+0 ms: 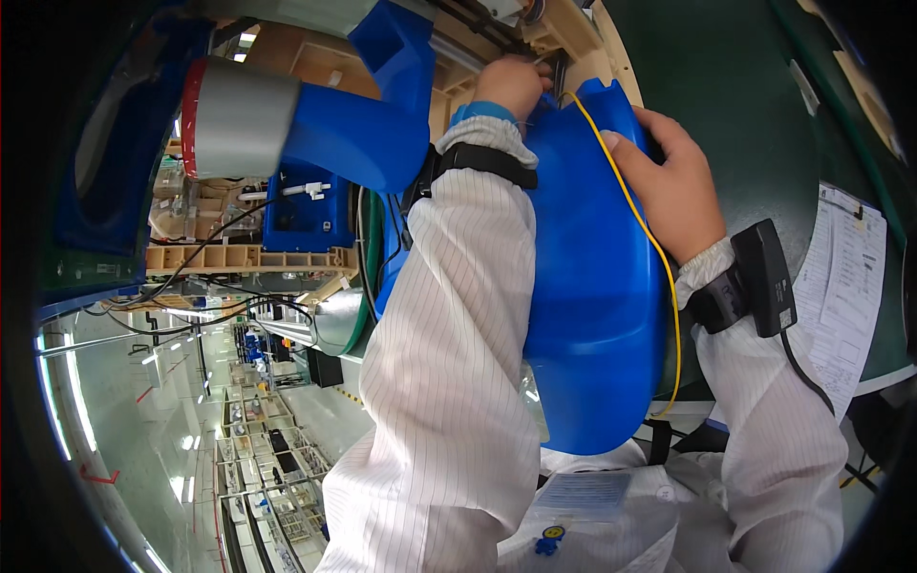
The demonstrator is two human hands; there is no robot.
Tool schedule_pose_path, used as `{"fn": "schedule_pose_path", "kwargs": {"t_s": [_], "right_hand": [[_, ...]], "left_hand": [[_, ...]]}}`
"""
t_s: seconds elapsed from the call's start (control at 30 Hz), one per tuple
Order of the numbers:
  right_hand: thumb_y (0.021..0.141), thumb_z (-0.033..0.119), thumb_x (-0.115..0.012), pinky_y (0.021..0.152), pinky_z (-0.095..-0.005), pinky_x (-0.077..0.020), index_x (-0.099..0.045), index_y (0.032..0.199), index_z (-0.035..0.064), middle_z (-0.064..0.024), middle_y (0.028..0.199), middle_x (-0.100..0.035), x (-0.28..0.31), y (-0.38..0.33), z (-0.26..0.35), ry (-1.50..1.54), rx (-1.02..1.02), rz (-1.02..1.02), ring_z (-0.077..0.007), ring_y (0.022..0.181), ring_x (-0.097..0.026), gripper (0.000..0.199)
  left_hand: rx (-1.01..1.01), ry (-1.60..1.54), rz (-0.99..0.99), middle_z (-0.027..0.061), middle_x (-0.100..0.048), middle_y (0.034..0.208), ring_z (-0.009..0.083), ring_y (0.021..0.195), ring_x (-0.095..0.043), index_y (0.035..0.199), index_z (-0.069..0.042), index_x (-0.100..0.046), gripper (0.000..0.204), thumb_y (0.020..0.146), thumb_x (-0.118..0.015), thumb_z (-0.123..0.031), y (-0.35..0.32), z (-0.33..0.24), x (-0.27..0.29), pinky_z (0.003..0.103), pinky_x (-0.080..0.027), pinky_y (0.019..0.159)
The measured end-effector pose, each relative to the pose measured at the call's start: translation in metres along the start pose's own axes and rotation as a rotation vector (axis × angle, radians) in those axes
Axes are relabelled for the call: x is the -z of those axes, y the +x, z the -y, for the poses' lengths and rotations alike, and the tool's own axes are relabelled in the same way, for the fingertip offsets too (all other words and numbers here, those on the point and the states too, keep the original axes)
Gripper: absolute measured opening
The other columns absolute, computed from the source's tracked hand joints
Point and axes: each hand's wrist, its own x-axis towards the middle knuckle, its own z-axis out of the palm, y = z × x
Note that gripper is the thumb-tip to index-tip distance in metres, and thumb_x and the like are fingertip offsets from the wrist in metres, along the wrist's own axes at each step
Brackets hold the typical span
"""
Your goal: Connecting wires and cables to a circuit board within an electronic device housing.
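A large, smooth blue plastic housing (592,286) lies lengthwise in front of me. My right hand (673,186) grips its right edge, the thumb on the upper face and the fingers along the side. Beyond its far end, my left hand (513,86) is closed, its fingertips beside a dark metal piece (559,69). What those fingers hold is too small and partly hidden to make out. A thin yellow cord (635,212) runs from near the left hand across the housing and down its right side.
At left stands a blue arm-shaped part (353,134) with a silver, red-rimmed end (239,119). Wooden framing (602,48) borders the far side. Clipped papers (841,277) lie on the dark green surface (726,95) at right. Black cables (205,253) hang at left.
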Motion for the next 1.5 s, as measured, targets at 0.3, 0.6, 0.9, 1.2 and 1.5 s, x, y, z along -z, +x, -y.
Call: {"fn": "schedule_pose_path", "kwargs": {"t_s": [0.3, 0.6, 0.9, 1.2, 1.5], "right_hand": [[0.092, 0.030, -0.063, 0.086, -0.0313, -0.0462, -0.063, 0.111, -0.0051, -0.0149, 0.098, -0.065, 0.005, 0.009, -0.019, 0.288, 0.050, 0.066, -0.0226, 0.094, -0.060, 0.039], [0.091, 0.027, -0.063, 0.074, -0.0251, -0.0426, -0.047, 0.136, -0.0038, -0.0038, 0.103, -0.060, 0.000, 0.178, -0.033, 0.744, -0.226, 0.053, -0.0112, 0.090, -0.052, 0.056], [0.086, 0.016, -0.071, 0.058, -0.0189, -0.0375, -0.063, 0.102, 0.0057, 0.0031, 0.082, -0.061, -0.010, 0.187, -0.023, 0.902, -0.100, 0.136, -0.0045, 0.065, -0.048, 0.021], [0.084, 0.010, -0.073, 0.059, -0.0190, -0.0412, -0.063, 0.089, 0.0037, 0.0032, 0.074, -0.059, -0.030, 0.153, -0.026, 0.838, -0.046, -0.101, -0.0030, 0.066, -0.052, 0.013], [0.083, 0.004, -0.073, 0.064, -0.0199, -0.0449, -0.058, 0.093, 0.0043, 0.0005, 0.081, -0.061, -0.037, 0.110, -0.006, 0.919, 0.033, -0.355, -0.0050, 0.072, -0.056, 0.018]], "left_hand": [[-0.061, -0.226, 0.044, 0.0064, -0.064, 0.079, 0.0156, 0.069, -0.058, 0.099, 0.000, -0.067, 0.025, 0.094, -0.048, -0.016, -0.028, -0.022, 0.000, 0.028, -0.046, 0.063], [0.047, -0.343, 0.069, 0.0001, -0.060, 0.077, 0.0103, 0.066, -0.053, 0.098, -0.005, -0.063, 0.019, 0.096, -0.050, -0.019, -0.045, -0.029, -0.011, 0.024, -0.041, 0.056], [0.195, -0.550, -0.013, -0.0024, -0.057, 0.075, 0.0068, 0.063, -0.050, 0.097, -0.006, -0.063, 0.017, 0.096, -0.050, -0.018, -0.049, -0.038, -0.003, 0.021, -0.039, 0.054], [0.151, -0.528, 0.016, -0.0003, -0.059, 0.077, 0.0078, 0.064, -0.053, 0.101, -0.002, -0.065, 0.022, 0.095, -0.051, -0.017, -0.049, -0.031, 0.000, 0.022, -0.042, 0.057], [-0.038, -0.445, 0.145, 0.0018, -0.061, 0.077, 0.0094, 0.064, -0.054, 0.097, -0.002, -0.065, 0.021, 0.094, -0.053, -0.018, -0.046, -0.017, 0.010, 0.023, -0.044, 0.060]]}}
